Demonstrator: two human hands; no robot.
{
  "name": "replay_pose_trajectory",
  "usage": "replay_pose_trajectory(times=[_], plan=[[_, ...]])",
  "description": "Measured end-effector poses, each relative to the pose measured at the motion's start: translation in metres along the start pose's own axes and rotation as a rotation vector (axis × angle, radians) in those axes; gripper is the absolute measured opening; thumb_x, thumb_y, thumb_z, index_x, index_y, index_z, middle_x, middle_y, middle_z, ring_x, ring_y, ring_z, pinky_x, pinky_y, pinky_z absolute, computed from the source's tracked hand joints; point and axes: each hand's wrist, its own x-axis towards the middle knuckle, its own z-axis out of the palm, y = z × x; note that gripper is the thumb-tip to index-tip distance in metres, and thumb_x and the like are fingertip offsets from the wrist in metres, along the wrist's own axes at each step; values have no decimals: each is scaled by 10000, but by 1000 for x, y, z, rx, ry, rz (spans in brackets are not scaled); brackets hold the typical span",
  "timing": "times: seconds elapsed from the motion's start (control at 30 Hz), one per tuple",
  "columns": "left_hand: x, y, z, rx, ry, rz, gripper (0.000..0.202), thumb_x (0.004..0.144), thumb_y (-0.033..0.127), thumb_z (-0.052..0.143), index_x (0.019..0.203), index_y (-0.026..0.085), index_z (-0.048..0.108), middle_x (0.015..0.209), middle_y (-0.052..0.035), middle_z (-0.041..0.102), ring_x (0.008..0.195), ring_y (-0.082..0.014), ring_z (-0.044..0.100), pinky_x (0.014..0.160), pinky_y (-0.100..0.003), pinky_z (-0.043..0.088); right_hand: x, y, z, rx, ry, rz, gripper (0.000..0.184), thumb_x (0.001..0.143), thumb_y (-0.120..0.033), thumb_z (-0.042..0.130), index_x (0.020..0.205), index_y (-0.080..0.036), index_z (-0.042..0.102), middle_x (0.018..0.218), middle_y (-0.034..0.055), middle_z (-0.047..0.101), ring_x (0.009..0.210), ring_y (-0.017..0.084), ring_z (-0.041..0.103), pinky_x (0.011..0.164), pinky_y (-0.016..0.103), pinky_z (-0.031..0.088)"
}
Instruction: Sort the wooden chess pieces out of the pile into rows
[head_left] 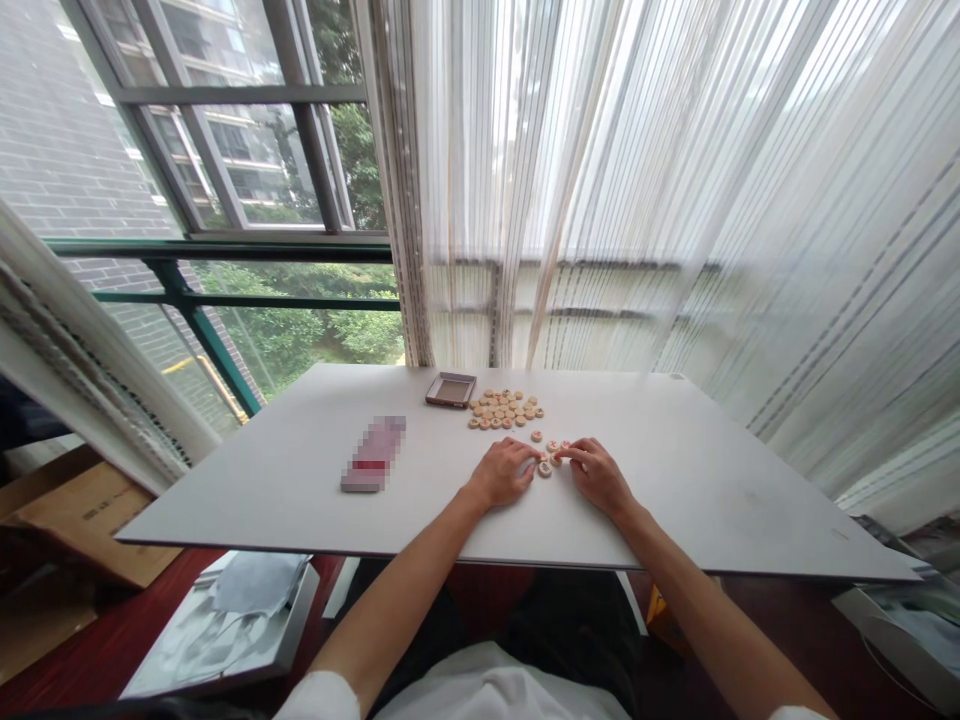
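Both of my hands rest low over the white table, around a small group of round wooden Chinese chess pieces (545, 470). My left hand (506, 473) lies at the left of this group, fingers reaching right, the fingertips at one piece. From the other side, my right hand (598, 475) has its index finger stretched out onto a piece (556, 460). A red-marked piece (536, 436) lies a little apart, beyond the group. Farther back is a larger cluster of pieces (504, 405), lying flat side by side. Neither hand visibly lifts a piece.
An open, shallow box (451, 390) stands behind the cluster, near the back edge of the white table (720, 480). A blurred reddish rectangular object (373, 455) lies at the left. Cardboard boxes (90, 510) are on the floor; curtains (600, 200) hang behind the table.
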Motion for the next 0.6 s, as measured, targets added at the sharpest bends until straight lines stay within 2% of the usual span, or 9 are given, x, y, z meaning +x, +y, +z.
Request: replay_pose_trajectory(times=[0.6], plan=[[0,-2,3,24,2,6,283,896,230,551,1159,254,654,1132,-34,684,1083,-222,560,977,-373,426,1,-5,-4,27,22,-2,296,886,-102,508,910,-269,751,870,49,658,866,204,586,841,366,499]])
